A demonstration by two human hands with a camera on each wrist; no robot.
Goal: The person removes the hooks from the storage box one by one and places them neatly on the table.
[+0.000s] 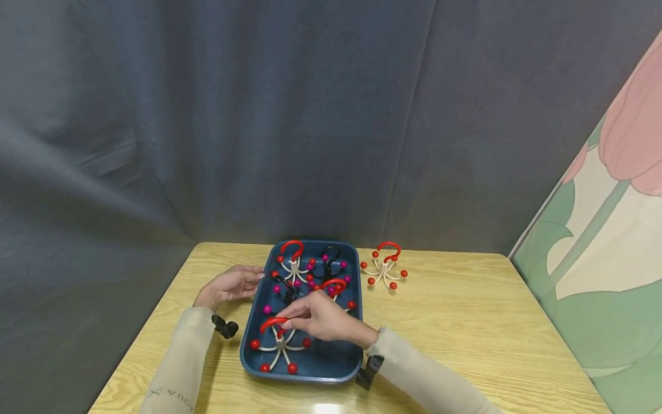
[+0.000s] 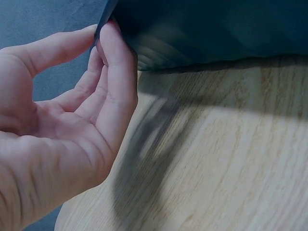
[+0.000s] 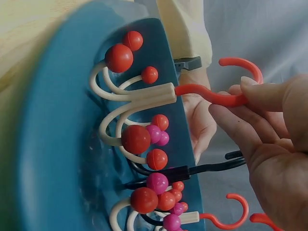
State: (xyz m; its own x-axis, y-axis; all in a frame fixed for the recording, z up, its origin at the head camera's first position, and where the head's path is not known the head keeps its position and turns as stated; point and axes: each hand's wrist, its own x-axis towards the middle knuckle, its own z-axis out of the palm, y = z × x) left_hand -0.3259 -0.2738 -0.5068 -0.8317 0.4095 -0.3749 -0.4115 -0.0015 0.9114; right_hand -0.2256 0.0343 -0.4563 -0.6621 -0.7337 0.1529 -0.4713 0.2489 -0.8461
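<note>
My right hand [image 1: 319, 315] pinches the red hook of a multi-arm hanger [image 1: 280, 340] between thumb and fingers, over the near left part of a dark blue tray [image 1: 331, 368]. White curved arms tipped with red balls spread below that hook; they show large in the right wrist view, with the red hook [image 3: 211, 95] at my fingers. At the tray's left side my left hand [image 1: 239, 283] pinches the rim between thumb and fingertips, seen close in the left wrist view. Further hangers lie in the tray, among them a red-and-white one [image 1: 294, 267] and a black one [image 1: 331, 264] with magenta balls.
Another red-and-white hanger [image 1: 384, 270] stands on the wooden table [image 1: 455, 322], right of the tray. A dark grey curtain [image 1: 310, 126] closes off the back and left. On the right is a floral-patterned cloth [image 1: 595, 259].
</note>
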